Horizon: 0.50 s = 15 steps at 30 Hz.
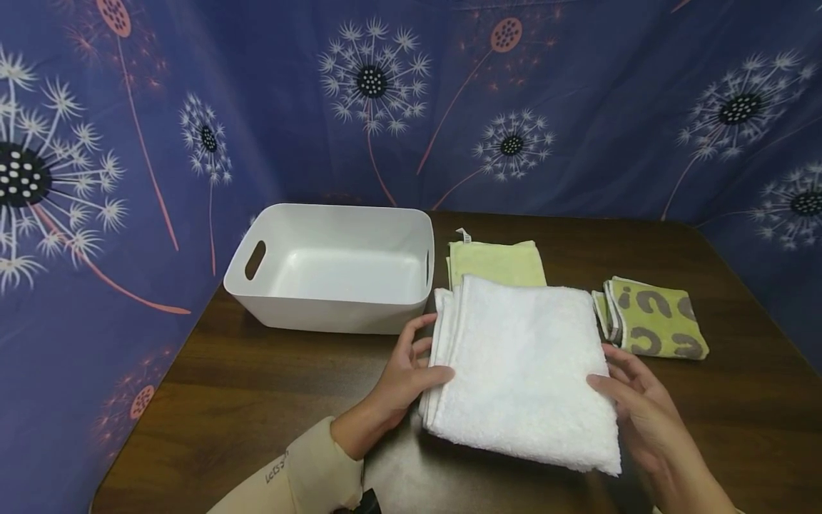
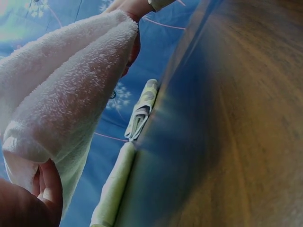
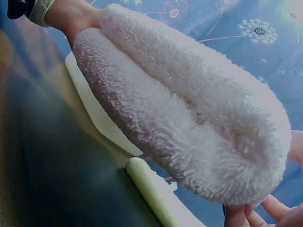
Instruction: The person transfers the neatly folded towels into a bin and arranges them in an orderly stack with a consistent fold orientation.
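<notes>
A folded white towel (image 1: 523, 371) is held up over the table between both hands, its fluffy layers showing from below in the wrist views. My left hand (image 1: 401, 375) grips its left edge, thumb on top and fingers underneath. On the opposite side my right hand (image 1: 642, 407) pinches the right edge, thumb over the upper face. Behind the white towel lies a folded pale yellow towel (image 1: 494, 263), partly covered by it in the head view. A green towel with grey patterns (image 1: 658, 318) lies folded beyond the right hand.
An open white bin (image 1: 334, 314) with handle holes stands at the back left of the brown wooden table (image 1: 257, 392). Blue fabric (image 1: 270, 93) with a dandelion print hangs behind and along the sides.
</notes>
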### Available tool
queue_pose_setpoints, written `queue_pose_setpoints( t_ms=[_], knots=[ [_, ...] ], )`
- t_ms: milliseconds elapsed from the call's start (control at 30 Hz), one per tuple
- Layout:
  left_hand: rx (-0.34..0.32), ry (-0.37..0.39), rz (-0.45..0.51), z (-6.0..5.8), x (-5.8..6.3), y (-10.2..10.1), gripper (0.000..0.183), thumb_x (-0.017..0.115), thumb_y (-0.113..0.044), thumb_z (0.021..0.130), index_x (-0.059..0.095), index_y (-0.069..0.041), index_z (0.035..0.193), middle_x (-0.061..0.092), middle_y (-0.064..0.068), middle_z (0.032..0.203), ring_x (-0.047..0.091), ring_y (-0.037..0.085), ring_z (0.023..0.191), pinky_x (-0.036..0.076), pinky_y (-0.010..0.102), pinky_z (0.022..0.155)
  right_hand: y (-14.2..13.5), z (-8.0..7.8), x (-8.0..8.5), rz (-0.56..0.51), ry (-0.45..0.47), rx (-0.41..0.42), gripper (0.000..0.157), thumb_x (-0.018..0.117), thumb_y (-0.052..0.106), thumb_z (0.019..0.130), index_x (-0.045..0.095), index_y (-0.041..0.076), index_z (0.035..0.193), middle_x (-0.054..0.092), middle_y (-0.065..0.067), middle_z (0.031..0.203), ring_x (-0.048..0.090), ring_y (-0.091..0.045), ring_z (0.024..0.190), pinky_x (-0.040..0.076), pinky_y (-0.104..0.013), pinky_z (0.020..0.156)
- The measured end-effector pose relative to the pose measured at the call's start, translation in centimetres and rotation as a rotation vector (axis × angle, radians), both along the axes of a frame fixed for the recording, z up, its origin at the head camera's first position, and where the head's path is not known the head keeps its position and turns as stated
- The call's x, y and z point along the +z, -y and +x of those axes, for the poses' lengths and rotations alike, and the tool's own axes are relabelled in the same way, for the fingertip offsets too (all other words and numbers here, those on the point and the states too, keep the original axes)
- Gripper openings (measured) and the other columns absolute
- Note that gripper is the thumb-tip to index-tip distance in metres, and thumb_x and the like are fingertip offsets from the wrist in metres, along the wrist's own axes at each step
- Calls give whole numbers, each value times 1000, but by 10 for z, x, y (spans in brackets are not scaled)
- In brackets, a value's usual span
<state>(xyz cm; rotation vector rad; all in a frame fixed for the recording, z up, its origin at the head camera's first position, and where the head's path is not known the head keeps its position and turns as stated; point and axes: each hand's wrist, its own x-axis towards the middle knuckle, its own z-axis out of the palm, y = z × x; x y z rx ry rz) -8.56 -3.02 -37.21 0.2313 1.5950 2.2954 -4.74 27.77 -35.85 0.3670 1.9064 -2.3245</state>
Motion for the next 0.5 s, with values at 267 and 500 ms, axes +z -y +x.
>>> queue_pose_setpoints(
  t_ms=[267,500],
  knots=[
    [-12,-49,16,-2,6,2,77,64,0,75,26,-12,141,48,20,124,60,25,93,51,38,74,-2,1,2,-51,-92,15,43,51,-6,90,53,26,119,61,6,107,60,-13,89,52,-31,67],
    [-23,-44,10,-2,8,5,77,65,-3,76,26,-12,142,48,21,123,60,24,93,51,38,74,0,0,3,-55,-56,-1,41,54,-3,90,53,28,118,60,9,107,59,-10,91,51,-29,70]
  ],
)
